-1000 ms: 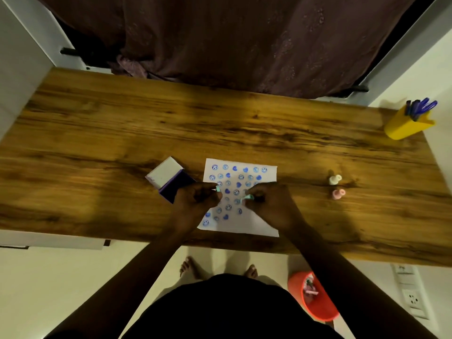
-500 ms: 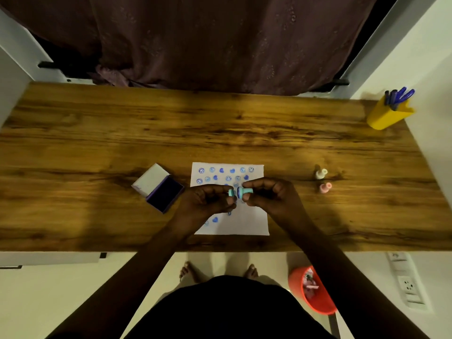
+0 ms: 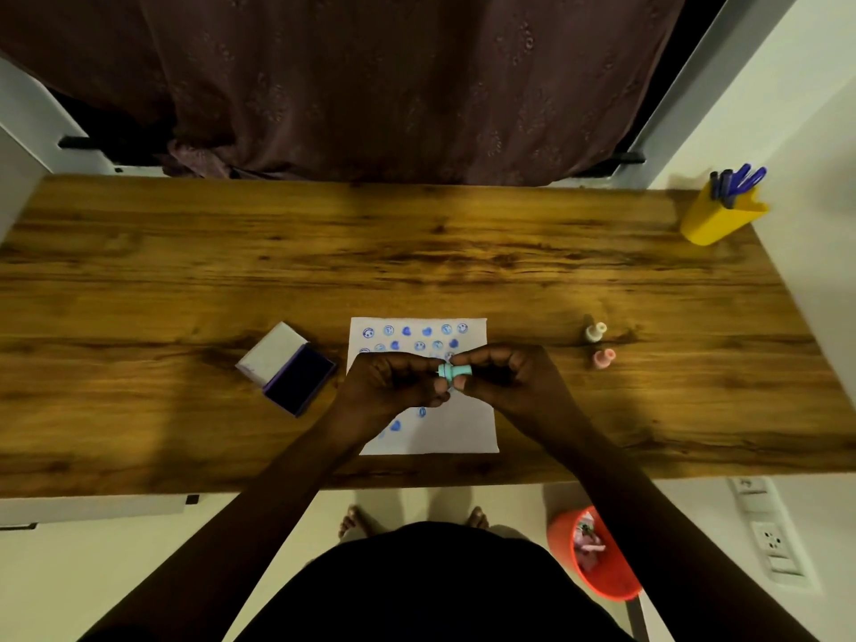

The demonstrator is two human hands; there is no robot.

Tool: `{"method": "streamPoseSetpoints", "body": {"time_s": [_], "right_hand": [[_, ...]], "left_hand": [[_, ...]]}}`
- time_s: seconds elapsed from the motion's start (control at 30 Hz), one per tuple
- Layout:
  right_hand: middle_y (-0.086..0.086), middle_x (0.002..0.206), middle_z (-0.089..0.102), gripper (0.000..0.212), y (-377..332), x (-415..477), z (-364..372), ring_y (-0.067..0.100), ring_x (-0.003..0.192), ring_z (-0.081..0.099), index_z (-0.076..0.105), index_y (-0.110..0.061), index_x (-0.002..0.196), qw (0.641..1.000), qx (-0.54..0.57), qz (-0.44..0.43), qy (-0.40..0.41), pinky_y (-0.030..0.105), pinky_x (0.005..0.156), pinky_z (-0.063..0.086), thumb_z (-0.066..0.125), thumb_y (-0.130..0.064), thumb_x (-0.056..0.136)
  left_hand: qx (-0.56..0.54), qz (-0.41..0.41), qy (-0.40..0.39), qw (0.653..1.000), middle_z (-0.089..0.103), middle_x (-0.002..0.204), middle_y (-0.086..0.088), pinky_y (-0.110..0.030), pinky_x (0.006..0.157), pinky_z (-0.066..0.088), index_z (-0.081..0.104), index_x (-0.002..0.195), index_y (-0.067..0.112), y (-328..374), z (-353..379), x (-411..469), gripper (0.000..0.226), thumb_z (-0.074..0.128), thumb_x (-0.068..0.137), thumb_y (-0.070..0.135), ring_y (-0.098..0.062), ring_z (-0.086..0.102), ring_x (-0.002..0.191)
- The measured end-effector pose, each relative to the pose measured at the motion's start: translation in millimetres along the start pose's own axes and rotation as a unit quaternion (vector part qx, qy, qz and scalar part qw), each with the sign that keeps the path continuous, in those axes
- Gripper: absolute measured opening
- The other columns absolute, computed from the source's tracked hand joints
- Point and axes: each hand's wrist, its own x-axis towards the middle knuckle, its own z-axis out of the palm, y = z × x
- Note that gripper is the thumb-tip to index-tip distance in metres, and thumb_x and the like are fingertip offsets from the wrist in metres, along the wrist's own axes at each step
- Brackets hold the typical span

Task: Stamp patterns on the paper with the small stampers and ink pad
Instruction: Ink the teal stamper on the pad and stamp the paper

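Observation:
A white paper (image 3: 463,433) with rows of blue heart and smiley prints lies near the table's front edge. Both hands hover over its middle and hide part of the prints. My left hand (image 3: 393,386) and my right hand (image 3: 509,377) meet fingertip to fingertip, pinching a small teal stamper (image 3: 454,371) that lies sideways between them. Left of the paper sits the open ink pad (image 3: 301,379), dark purple, with its white lid (image 3: 273,352) folded back. A cream stamper (image 3: 595,332) and a pink stamper (image 3: 603,358) stand to the right of the paper.
The wooden table (image 3: 185,271) has a yellow pen holder (image 3: 718,220) with blue pens at its far right corner. A dark curtain (image 3: 393,85) hangs behind. On the floor, an orange bin (image 3: 597,558) stands under the table's right side, near a wall socket (image 3: 771,542).
A second ago each hand held a teal piece down on the paper. The hands have lifted and come together, and the teal pieces now sit joined between the fingertips.

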Motion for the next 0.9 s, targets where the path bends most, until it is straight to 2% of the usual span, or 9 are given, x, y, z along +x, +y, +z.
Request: {"method": "streamPoseSetpoints", "body": {"time_s": [0.13,0.27,0.33,0.4,0.5,0.57,0.63,0.77,0.9], "right_hand": [[0.004,0.107,0.081,0.026,3.3,1.4,-6.8,0.014,0.098,0.078,0.077,-0.005,0.116,0.999,0.037,0.022,-0.017,0.024,0.080,0.062,0.078,-0.010,0.090],[0.009,0.095,0.082,0.021,5.9,-0.4,-11.0,0.015,0.081,0.078,0.077,-0.003,0.113,0.996,0.071,0.043,-0.015,0.021,0.070,0.061,0.074,-0.011,0.093],[0.006,0.094,0.082,0.020,8.8,-1.7,-14.6,0.012,0.081,0.078,0.078,-0.005,0.112,0.998,0.049,0.047,-0.013,0.020,0.070,0.059,0.075,-0.012,0.092],[-0.001,0.094,0.082,0.020,12.4,-2.9,-20.8,0.008,0.082,0.077,0.079,-0.011,0.110,0.998,0.012,0.057,-0.015,0.020,0.072,0.060,0.077,-0.015,0.091],[-0.005,0.100,0.081,0.024,22.5,-3.8,-38.2,0.007,0.090,0.076,0.078,-0.017,0.111,0.993,-0.103,0.054,0.006,0.025,0.081,0.062,0.081,-0.022,0.088],[-0.008,0.101,0.078,0.022,33.1,-3.5,-52.7,0.003,0.088,0.072,0.077,-0.018,0.106,0.973,-0.226,0.041,0.038,0.017,0.078,0.057,0.082,-0.024,0.086],[-0.008,0.095,0.076,0.015,43.1,-3.3,-67.2,-0.001,0.079,0.067,0.075,-0.019,0.098,0.947,-0.309,0.053,0.073,0.005,0.069,0.044,0.082,-0.023,0.086],[0.007,0.098,0.077,0.016,64.4,-0.4,-84.9,0.026,0.095,0.072,0.075,-0.017,0.103,0.910,-0.391,0.107,0.082,0.022,0.074,0.044,0.075,-0.018,0.087],[0.010,0.096,0.077,0.016,75.3,0.9,-87.4,0.032,0.093,0.074,0.074,-0.017,0.103,0.899,-0.418,0.113,0.071,0.024,0.069,0.043,0.070,-0.018,0.087]], "left_hand": [[-0.002,0.029,-0.019,0.999,0.081,0.117,-0.005,-0.043,0.090,0.064,0.078,0.118,0.014,4.2,5.0,2.3,0.040,0.079,0.082,-0.004,-0.031,0.077,0.108],[0.028,0.038,-0.018,0.999,0.080,0.114,-0.017,-0.042,0.092,0.064,0.077,0.118,-0.001,1.3,6.1,10.3,0.037,0.080,0.081,-0.008,-0.033,0.078,0.104],[0.057,0.038,-0.026,0.997,0.081,0.113,-0.014,-0.035,0.090,0.064,0.077,0.117,-0.002,-3.2,9.5,14.7,0.037,0.082,0.081,-0.008,-0.026,0.079,0.104],[0.082,0.036,-0.040,0.995,0.083,0.109,-0.006,-0.029,0.089,0.063,0.079,0.114,0.005,-8.1,14.7,18.5,0.037,0.084,0.079,-0.006,-0.020,0.080,0.102],[0.110,0.003,-0.034,0.993,0.084,0.103,0.005,-0.031,0.092,0.063,0.079,0.113,0.025,-14.9,22.4,25.4,0.042,0.090,0.077,0.005,-0.014,0.080,0.097],[0.126,-0.007,-0.006,0.992,0.084,0.101,0.010,-0.029,0.092,0.063,0.078,0.113,0.029,-20.7,25.4,29.5,0.040,0.091,0.079,0.013,-0.009,0.080,0.096],[0.144,-0.003,0.026,0.989,0.083,0.099,0.013,-0.028,0.092,0.062,0.078,0.110,0.031,-24.7,28.1,32.6,0.034,0.089,0.081,0.018,-0.006,0.079,0.096],[0.133,-0.014,0.036,0.990,0.083,0.098,0.008,-0.034,0.091,0.063,0.080,0.103,0.031,-26.0,33.6,34.6,0.024,0.086,0.085,0.017,-0.011,0.079,0.097],[0.125,-0.021,0.040,0.991,0.083,0.098,0.003,-0.037,0.090,0.065,0.080,0.104,0.023,-24.0,38.8,37.0,0.021,0.084,0.087,0.013,-0.015,0.079,0.097]]}}
